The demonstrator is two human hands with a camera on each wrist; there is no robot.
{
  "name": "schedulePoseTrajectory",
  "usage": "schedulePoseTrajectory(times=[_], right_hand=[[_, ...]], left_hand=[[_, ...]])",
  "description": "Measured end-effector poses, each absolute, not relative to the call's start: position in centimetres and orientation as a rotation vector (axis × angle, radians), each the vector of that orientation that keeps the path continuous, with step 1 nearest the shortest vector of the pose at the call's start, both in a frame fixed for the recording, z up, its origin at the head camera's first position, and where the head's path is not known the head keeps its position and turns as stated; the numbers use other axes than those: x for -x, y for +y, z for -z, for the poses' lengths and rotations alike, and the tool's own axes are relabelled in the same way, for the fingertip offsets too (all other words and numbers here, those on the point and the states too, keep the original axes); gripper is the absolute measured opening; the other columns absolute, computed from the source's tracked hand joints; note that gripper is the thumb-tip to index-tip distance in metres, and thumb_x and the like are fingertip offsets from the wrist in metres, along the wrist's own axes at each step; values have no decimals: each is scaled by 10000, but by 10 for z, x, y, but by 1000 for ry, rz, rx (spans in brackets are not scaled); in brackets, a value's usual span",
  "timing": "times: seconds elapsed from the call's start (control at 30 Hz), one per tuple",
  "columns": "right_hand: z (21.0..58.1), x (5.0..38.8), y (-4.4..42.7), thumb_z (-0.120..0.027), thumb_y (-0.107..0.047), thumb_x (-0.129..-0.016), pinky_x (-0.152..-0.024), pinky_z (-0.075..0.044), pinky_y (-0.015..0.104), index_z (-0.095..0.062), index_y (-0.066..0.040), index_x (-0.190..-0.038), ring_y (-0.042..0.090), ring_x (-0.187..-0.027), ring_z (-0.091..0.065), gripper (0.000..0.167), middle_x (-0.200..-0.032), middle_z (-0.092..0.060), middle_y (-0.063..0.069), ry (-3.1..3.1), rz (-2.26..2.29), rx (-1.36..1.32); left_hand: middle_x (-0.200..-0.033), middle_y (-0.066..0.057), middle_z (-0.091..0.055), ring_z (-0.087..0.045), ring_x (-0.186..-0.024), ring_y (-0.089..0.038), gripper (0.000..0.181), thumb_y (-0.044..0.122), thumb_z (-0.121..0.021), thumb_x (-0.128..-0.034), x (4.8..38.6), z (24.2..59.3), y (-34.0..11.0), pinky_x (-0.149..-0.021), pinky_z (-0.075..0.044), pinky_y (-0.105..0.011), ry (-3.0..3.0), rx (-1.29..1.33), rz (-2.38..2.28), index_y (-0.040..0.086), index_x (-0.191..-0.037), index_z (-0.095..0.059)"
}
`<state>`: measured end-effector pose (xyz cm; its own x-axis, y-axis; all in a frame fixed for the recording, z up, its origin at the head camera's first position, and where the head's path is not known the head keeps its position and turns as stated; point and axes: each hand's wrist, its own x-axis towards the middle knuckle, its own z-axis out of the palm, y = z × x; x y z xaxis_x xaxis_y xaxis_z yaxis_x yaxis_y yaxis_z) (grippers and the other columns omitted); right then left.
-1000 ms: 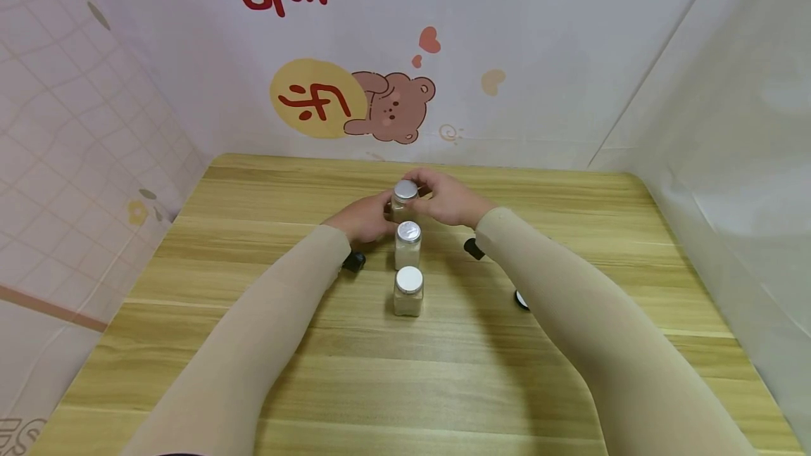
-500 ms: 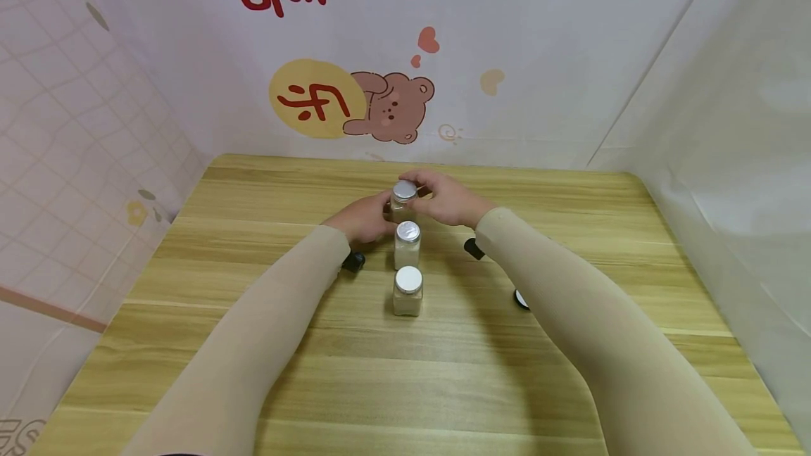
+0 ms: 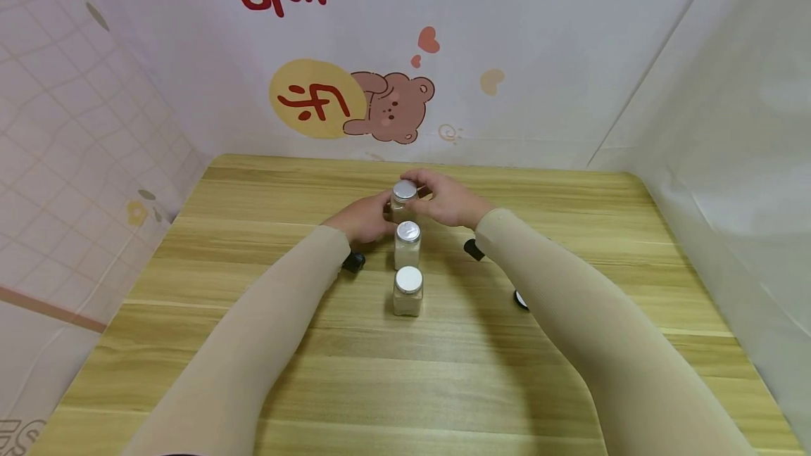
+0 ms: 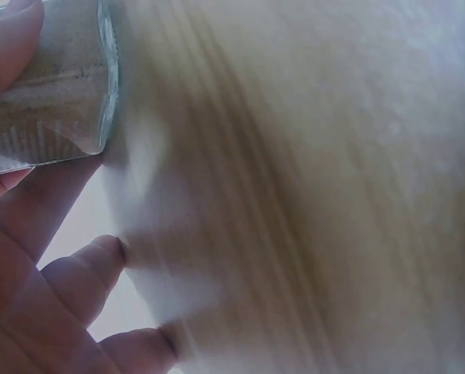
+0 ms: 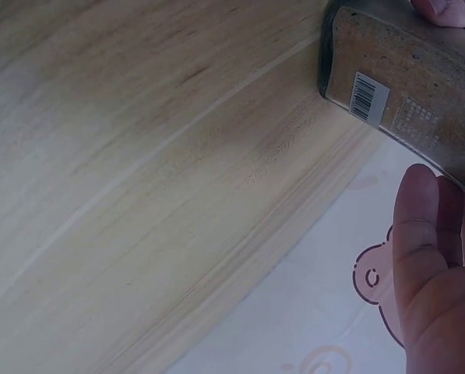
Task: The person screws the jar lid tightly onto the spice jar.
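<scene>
Far jar (image 3: 400, 212), silver-lidded and holding brown, dark-flecked grains, sits at twelve o'clock from the other two; we see the left hand (image 3: 362, 219) grasping it from nine o'clock between thumb and finger, the right hand (image 3: 451, 201) gripping it from three o'clock with thumb and fingers curved round it. Toward six o'clock we find the middle jar (image 3: 407, 254), pale contents under a silvery lid; then the near jar (image 3: 407, 302), white-topped, with beige contents; both stand upright on the wooden table (image 3: 405, 385).

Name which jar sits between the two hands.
The farthest jar, flanked by the left hand and right hand; the middle jar and front jar stand nearer, in front.
</scene>
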<state>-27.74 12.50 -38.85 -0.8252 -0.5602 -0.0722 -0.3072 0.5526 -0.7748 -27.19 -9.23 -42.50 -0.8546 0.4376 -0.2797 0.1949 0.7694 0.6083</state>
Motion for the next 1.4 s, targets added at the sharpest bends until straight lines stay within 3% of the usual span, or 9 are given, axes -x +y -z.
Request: schedulePoseTrajectory(times=[0.37, 0.63, 0.9, 1.17, 1.4], right_hand=[[389, 276, 124, -695, -204, -1007, -1094, -510, 490, -570, -61, -1411, 320, -1304, -599, 447, -1343, -656, 117, 2492, 1167, 715], [387, 275, 124, -683, -201, -1011, -1074, -522, 491, -503, -58, -1526, 342, -1308, -600, 564, -1400, -633, 137, 2489, 1159, 725], [388, 276, 121, -715, -223, -1012, -1036, -531, 479, -588, -64, -1359, 342, -1264, -617, 403, -1300, -656, 114, 2487, 1188, 693], [388, 276, 123, -697, -199, -1015, -1090, -516, 497, -468, -9, -1537, 382, -1303, -598, 601, -1402, -613, 168, 2486, 1166, 748], [388, 276, 122, -704, -212, -1018, -1056, -527, 477, -587, -60, -1398, 347, -1262, -621, 426, -1311, -658, 121, 2498, 1153, 731]], left_hand=[[-1582, -105, -535, -478, -1489, -305, 787, 371, -748, -979, 272, 426, -92, -1248, -369, -498, 2559, -497, -829, 232, -1639, -343], [-1584, -106, -534, -472, -1494, -305, 778, 369, -738, -985, 271, 425, -92, -1247, -369, -501, 2565, -495, -810, 243, -1641, -339], [-1589, -105, -528, -471, -1495, -305, 808, 381, -737, -987, 271, 425, -93, -1247, -369, -503, 2566, -482, -794, 273, -1661, -304], [-1573, -112, -543, -486, -1483, -312, 790, 375, -734, -987, 272, 426, -92, -1239, -381, -503, 2585, -489, -769, 263, -1652, -320], [-1569, -105, -548, -489, -1480, -306, 807, 372, -732, -989, 273, 426, -92, -1235, -387, -500, 2586, -484, -759, 253, -1662, -303]])
